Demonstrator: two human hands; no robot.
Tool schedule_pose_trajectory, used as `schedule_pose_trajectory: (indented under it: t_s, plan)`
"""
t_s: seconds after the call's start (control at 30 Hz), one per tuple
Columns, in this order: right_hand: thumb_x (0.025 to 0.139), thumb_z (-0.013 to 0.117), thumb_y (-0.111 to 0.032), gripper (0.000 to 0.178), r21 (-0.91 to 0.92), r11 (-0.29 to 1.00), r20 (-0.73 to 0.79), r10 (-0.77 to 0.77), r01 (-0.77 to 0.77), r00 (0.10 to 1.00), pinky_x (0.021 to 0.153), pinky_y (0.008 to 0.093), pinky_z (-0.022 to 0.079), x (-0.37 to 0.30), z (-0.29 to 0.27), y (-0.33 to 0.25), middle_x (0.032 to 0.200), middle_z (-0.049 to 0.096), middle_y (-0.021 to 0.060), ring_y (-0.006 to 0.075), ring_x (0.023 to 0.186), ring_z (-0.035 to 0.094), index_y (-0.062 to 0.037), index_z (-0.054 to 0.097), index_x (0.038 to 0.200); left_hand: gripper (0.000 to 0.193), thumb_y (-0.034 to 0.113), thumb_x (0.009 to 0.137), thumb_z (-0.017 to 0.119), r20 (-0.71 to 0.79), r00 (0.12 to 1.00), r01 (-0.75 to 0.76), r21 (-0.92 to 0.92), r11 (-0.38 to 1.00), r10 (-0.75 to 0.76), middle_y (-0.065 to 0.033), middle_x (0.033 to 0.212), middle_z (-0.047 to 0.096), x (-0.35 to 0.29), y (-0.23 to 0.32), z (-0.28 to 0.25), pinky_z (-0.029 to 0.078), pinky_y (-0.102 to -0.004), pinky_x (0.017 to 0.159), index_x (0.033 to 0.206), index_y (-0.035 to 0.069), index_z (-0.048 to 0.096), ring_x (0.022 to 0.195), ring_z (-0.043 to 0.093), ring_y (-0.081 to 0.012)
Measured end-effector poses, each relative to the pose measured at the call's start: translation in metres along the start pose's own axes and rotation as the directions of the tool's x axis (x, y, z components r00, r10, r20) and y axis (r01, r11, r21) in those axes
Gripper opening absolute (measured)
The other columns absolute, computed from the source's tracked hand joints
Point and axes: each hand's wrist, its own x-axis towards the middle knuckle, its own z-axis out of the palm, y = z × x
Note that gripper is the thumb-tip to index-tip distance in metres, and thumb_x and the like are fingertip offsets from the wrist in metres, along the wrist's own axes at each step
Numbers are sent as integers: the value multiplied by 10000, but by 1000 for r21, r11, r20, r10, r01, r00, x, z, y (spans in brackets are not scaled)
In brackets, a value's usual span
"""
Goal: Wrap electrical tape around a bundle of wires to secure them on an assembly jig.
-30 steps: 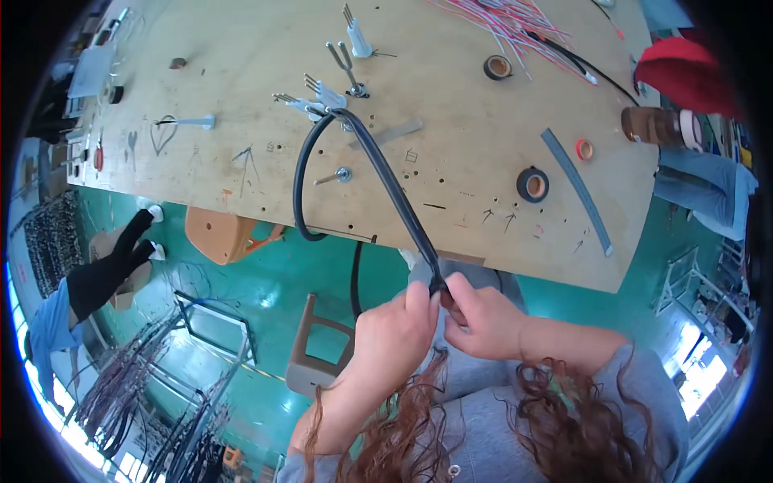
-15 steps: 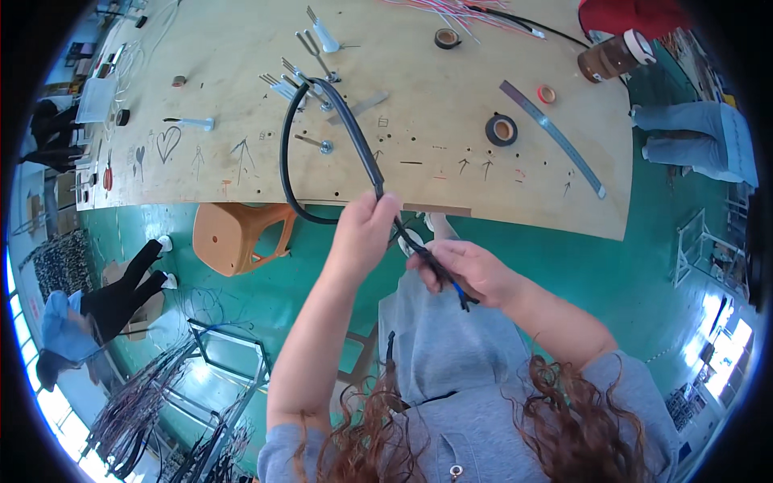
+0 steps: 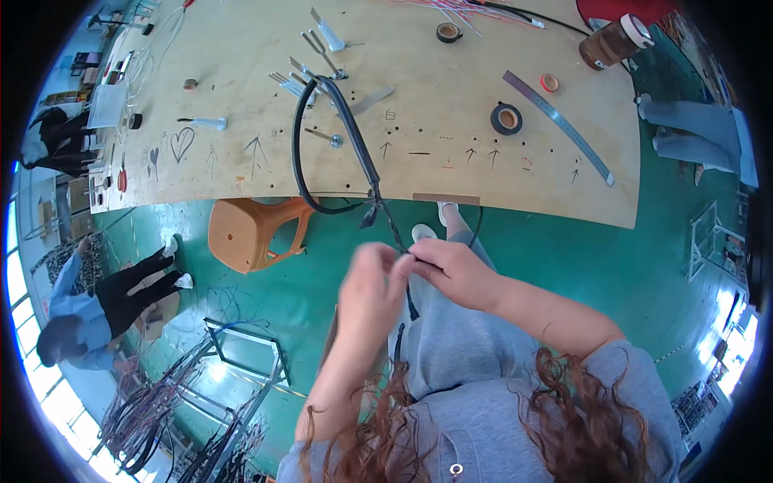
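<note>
A black sleeved cable (image 3: 354, 133) hangs in a loop over the upright metal prongs on the table. Its thinner lower branch runs down past the table's front edge to my hands. My right hand (image 3: 457, 272) is closed, its thumb and fingers pinching this branch. My left hand (image 3: 372, 282) is beside it, slightly blurred, with fingers curled and thumb close to the right fingertips; what it pinches is hidden. Below the hands the branch's dark end (image 3: 413, 310) hangs down. A short black flap (image 3: 368, 217) hangs at the end of the thicker sleeve.
On the wooden table (image 3: 451, 97) stand pronged fixtures (image 3: 322, 52). Black tape rolls (image 3: 506, 119), a steel ruler (image 3: 555, 121), a red tape roll (image 3: 549, 83) and a brown bottle (image 3: 609, 44) lie farther right. An orange stool (image 3: 241, 235) stands below. Other people are at both sides.
My left hand has left the sleeve's end and come down beside my right hand. My right hand has shifted up the branch. The black flap now shows at the sleeve's end.
</note>
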Motion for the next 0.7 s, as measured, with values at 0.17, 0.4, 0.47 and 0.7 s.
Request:
schedule_pose_trajectory:
  t_s: [0.17,0.4,0.47,0.7]
  plan:
    - [867,533,-130,146,-24,998,92,53,-51,994,639,331,421,8,-5,-12,781,534,141,268,675,519,-2,535,938,181,176,880,505,-14,984,-162,342,926,177,-109,618,543,-5,-2,1,416,-394,456,772,46,443,540,556,-289]
    - [942,434,-257,307,372,871,272,228,-321,935,718,272,416,30,3,-12,804,570,45,119,775,519,10,585,919,166,130,844,543,-162,933,-194,526,828,321,-59,523,491,-20,-4,17,365,-356,372,732,79,432,429,508,-259]
    - [950,408,-297,367,625,646,314,306,-438,899,735,266,435,34,18,-14,834,598,48,102,772,527,8,603,895,162,149,836,537,-80,962,-172,563,808,261,-60,551,507,-21,-1,8,392,-361,409,724,81,441,477,533,-239]
    - [950,384,-343,351,884,243,256,465,-400,847,524,221,340,20,25,-14,599,399,-25,77,521,343,-103,452,703,342,331,904,446,-234,968,-116,-109,987,88,-78,637,559,72,6,-42,365,-350,492,740,40,515,566,518,-213]
